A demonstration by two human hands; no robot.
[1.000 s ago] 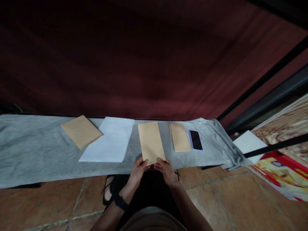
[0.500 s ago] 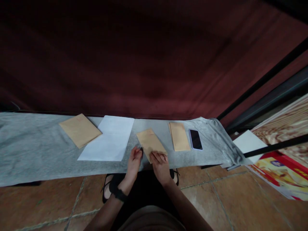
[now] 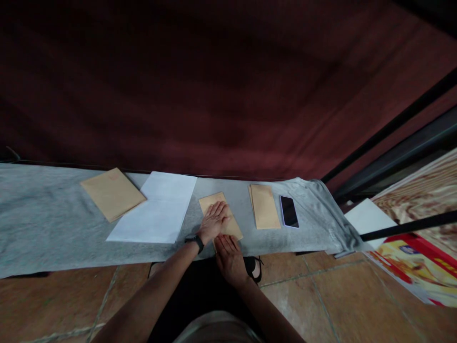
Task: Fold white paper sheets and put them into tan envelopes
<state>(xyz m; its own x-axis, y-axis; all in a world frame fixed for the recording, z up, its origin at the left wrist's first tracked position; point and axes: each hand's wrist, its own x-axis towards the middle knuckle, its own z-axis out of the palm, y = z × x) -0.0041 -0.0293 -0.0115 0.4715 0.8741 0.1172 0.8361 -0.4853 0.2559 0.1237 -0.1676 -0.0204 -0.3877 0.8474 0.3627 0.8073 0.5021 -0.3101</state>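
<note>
A brown paper envelope (image 3: 233,227) lies slantwise on the grey cloth in front of me. Across its middle my left hand (image 3: 214,220) rests flat, fingers stretched out and pointing up and right; a dark watch band is on that wrist. My right hand (image 3: 230,259) lies at the envelope's near edge, fingers extended on the paper just below the left hand. Both hands cover much of the envelope's surface, and neither grips anything.
White paper sheets (image 3: 157,205) lie to the left, partly under a stack of brown envelopes (image 3: 112,193). On the right are more brown envelopes (image 3: 266,207) and a phone (image 3: 289,211). The grey cloth (image 3: 53,214) covers a narrow table before a dark red curtain (image 3: 214,95).
My left hand has moved from beside the envelope onto its middle and flattened. My right hand's fingers have straightened at the near edge. The envelope now lies flatter.
</note>
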